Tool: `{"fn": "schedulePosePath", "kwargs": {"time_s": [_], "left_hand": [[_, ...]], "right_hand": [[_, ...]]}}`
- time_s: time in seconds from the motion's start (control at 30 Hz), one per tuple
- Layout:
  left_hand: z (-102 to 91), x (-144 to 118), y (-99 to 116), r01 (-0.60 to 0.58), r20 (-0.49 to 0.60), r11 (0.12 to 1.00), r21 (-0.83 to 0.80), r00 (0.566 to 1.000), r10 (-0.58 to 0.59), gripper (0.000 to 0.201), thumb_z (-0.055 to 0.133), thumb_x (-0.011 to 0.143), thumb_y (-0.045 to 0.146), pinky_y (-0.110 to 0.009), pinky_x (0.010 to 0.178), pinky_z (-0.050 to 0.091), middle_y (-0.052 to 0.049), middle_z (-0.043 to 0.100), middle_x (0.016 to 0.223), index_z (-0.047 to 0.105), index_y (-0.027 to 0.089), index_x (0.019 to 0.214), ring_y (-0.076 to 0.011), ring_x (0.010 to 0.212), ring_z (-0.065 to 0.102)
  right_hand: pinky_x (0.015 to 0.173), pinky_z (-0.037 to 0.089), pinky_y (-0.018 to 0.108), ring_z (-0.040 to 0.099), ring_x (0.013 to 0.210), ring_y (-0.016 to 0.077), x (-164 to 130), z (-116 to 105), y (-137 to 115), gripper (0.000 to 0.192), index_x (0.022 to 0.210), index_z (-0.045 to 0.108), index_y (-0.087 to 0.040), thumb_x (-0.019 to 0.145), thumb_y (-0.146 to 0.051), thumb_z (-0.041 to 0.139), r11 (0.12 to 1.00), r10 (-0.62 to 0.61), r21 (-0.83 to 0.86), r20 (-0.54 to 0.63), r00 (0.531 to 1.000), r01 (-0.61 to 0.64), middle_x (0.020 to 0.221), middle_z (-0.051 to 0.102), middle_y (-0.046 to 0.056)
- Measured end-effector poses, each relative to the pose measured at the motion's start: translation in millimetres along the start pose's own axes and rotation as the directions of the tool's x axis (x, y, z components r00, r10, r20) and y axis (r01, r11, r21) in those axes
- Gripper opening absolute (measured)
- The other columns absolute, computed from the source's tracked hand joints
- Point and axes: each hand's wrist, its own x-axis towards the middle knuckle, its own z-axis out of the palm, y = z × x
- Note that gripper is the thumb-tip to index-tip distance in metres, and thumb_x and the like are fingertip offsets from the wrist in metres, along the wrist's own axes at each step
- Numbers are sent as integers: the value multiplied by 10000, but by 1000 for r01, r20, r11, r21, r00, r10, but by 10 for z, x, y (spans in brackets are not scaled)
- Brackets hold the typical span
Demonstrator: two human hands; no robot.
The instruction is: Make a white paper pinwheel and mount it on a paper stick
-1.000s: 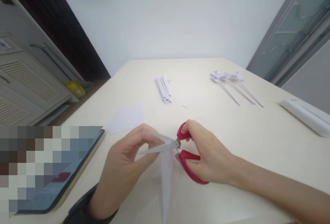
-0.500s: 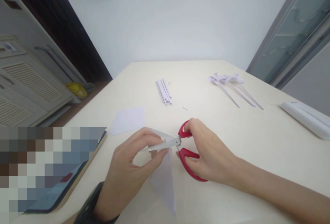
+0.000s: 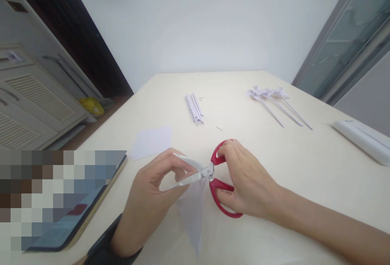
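Observation:
Red-handled scissors (image 3: pixel 208 171) are in my right hand (image 3: pixel 248 177), with its fingers and thumb through the loops and the blades spread apart. My left hand (image 3: pixel 158 187) pinches a folded piece of white paper (image 3: pixel 193 216), which hangs down in a pointed shape below the fingers. The blades reach left across my left hand's fingers, and the paper's top edge lies at the blades near the pivot. Whether the blades are cutting into it I cannot tell.
A flat white paper sheet (image 3: pixel 152 141) lies left on the table (image 3: pixel 237 240). Behind are rolled paper tubes (image 3: pixel 194 109) and several small scraps. Paper pinwheels (image 3: pixel 268 94) on sticks lie back right, near a white elongated object (image 3: pixel 362 141). A tablet (image 3: pixel 61 232), partly pixelated, sits front left.
The scissors' blades have spread wider and turned slightly, with the lower blade tip moving left and down. The hanging paper's lower point has swung a little left.

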Motion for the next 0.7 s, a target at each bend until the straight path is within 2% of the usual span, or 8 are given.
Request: {"fn": "schedulePosePath", "kwargs": {"time_s": [0.27,0.53,0.7], "left_hand": [[8,19,15,28,-3,995,-92,1000,-28,71,630,750,157,-273,668,387,-4,541,767,590,216,749,-152,719,502],[53,11,10,190,33,947,-259,982,-188,57,640,718,163,-236,551,406,-20,578,788,619,211,742,-161,702,529],[43,7,20,155,27,957,-246,988,-153,91,638,719,135,-239,630,414,-8,561,776,624,218,752,-156,730,522]], "right_hand": [[626,400,316,449,763,187,-5,5,1,289,912,404,-182,643,-182,512,999,31,10,34,999,-31,882,511,53],[583,394,300,454,720,184,-12,10,3,283,878,400,-189,614,-154,494,998,46,-52,31,998,-44,850,517,52],[561,384,288,443,696,173,-7,17,11,266,852,389,-192,607,-155,484,995,43,-88,32,999,-40,833,513,42]]}}
